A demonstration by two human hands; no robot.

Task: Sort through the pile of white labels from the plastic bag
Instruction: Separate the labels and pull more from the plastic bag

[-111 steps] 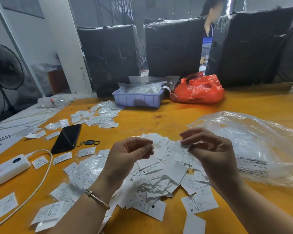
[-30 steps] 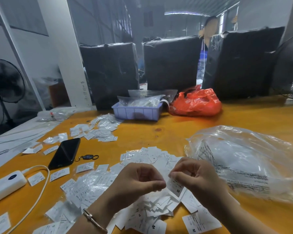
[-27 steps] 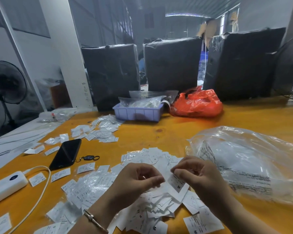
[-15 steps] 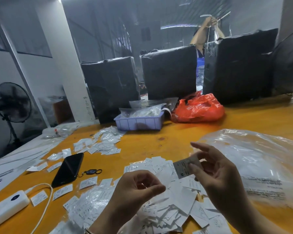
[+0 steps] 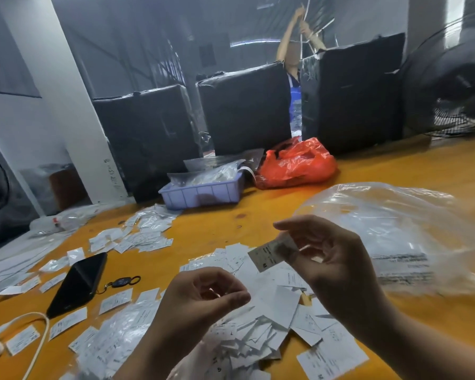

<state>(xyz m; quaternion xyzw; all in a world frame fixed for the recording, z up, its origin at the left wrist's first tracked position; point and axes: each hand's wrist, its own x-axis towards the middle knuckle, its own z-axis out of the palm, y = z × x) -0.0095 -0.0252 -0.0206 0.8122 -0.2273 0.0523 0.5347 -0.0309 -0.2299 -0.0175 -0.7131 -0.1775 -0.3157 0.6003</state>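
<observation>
A pile of white labels (image 5: 261, 322) lies on the orange table (image 5: 211, 223) in front of me. My right hand (image 5: 332, 267) is raised above the pile and pinches one printed label (image 5: 269, 255) between thumb and fingers. My left hand (image 5: 200, 300) hovers lower, left of it, with fingers curled toward the thumb; nothing clearly shows between them. The big clear plastic bag (image 5: 390, 231) lies crumpled to the right, just behind my right hand. More labels in small clear sleeves (image 5: 113, 341) lie at the lower left.
A black phone (image 5: 78, 282) with a key fob (image 5: 121, 283) lies at the left, near a white charger cable (image 5: 39, 344). A second label heap (image 5: 140, 234), a purple tray (image 5: 200, 189) and a red bag (image 5: 296, 163) lie further back. Black wrapped bales (image 5: 244, 108) line the far edge; a person stands behind.
My right hand has lifted one label out of the pile and holds it up. My left hand has let go and stays low. The view has tilted upward.
</observation>
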